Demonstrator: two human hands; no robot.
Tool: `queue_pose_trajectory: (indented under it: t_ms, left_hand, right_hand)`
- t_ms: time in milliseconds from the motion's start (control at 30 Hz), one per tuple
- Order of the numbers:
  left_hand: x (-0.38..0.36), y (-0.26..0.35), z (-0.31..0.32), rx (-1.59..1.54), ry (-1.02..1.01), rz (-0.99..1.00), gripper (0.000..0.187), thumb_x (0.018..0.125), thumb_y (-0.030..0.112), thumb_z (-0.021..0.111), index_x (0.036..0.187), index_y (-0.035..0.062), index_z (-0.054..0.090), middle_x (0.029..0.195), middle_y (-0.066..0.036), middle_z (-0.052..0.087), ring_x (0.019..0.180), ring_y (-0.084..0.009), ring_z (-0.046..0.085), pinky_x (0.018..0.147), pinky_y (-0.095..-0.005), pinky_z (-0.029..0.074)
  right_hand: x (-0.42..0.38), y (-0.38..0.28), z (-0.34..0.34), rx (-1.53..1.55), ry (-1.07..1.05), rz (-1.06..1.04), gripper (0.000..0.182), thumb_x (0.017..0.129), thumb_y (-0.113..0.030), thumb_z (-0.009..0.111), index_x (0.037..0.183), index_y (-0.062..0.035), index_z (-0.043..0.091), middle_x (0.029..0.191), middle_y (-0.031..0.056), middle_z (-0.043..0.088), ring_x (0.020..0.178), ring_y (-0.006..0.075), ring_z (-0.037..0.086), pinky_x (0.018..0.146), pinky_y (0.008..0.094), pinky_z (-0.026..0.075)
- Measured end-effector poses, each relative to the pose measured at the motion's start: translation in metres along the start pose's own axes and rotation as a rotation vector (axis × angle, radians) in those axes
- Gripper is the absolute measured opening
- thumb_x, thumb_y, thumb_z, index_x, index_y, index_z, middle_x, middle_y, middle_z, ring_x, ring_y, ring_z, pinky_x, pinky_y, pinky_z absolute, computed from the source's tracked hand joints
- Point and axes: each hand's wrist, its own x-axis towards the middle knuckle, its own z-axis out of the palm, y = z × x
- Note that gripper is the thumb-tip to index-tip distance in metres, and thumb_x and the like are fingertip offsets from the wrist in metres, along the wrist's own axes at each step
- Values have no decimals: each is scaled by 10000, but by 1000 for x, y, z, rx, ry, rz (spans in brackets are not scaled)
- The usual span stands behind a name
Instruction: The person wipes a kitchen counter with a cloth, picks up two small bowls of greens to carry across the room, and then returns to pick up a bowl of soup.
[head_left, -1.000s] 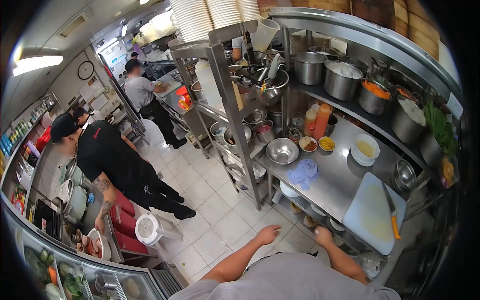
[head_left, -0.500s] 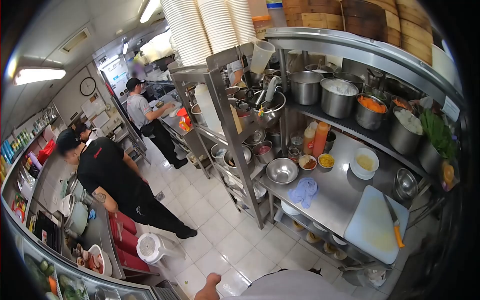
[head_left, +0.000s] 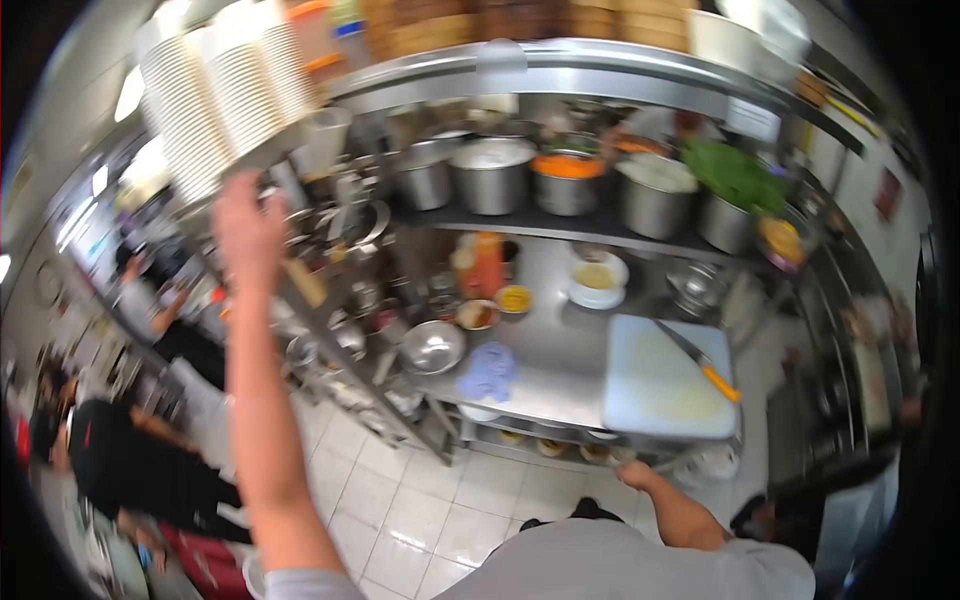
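Observation:
My left hand is raised at the top of the metal shelf post, just below the stacked white bowls. Its fingers are smeared by motion, and whether it touches the post cannot be made out. My right hand hangs low before the table's front edge, fingers curled in, nothing visible in it. Nearest to it is the white cutting board, on which lies a knife with an orange handle. A blue cloth and a steel bowl sit farther left on the steel table.
Above the table, a shelf holds several steel pots, one with shredded orange food, plus leafy greens. Sauce bottles and small bowls of food stand at the back. A co-worker in black is at the left.
My view has swung right toward the steel table. My left hand has risen from low down to the shelf post. My right hand has come into view.

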Motion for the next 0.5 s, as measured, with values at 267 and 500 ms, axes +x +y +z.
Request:
queue_pose_trajectory:
  t_ms: [267,500]
  left_hand:
    - [62,-39,63,629,-175,128,676,1035,568,434,1371,-4,566,1296,-186,618,1229,-351,552,1084,-496,372]
    - [63,-30,73,738,-118,32,643,1042,569,416,1382,46,575,1208,-138,636,1183,-312,566,1056,-463,389]
  right_hand:
    - [-106,42,57,30,117,220,572,999,-457,437,1022,19,753,1104,294,697,1070,465,656,971,516,502]
    - [-168,181,176,-274,-212,225,518,988,-402,446,1087,9,747,1235,260,674,1182,414,626,1044,463,482]
